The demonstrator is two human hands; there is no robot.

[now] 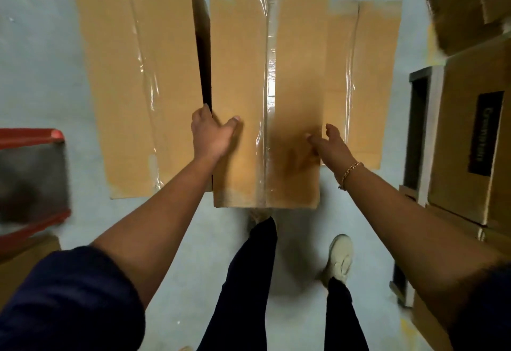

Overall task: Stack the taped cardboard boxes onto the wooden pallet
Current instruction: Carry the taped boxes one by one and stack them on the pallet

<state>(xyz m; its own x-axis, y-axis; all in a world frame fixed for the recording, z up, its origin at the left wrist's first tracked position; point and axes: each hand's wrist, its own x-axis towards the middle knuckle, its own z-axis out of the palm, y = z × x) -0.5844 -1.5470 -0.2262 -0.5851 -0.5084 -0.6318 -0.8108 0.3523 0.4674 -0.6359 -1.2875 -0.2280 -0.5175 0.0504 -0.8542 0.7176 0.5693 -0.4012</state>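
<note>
Three brown cardboard boxes sealed with clear tape stand side by side on the pale floor. The middle taped box is the tallest and closest to me. My left hand grips its left edge, thumb on the top and fingers down the side, in the gap next to the left taped box. My right hand is at the middle box's right edge with the thumb on top and the fingers spread, slightly blurred. The lower right taped box lies behind that hand. The wooden pallet is not in view.
A red-framed cart stands at the left with another carton below it. Stacked cartons, one with a black label, line the right side. My legs and a light shoe stand on the floor just before the middle box.
</note>
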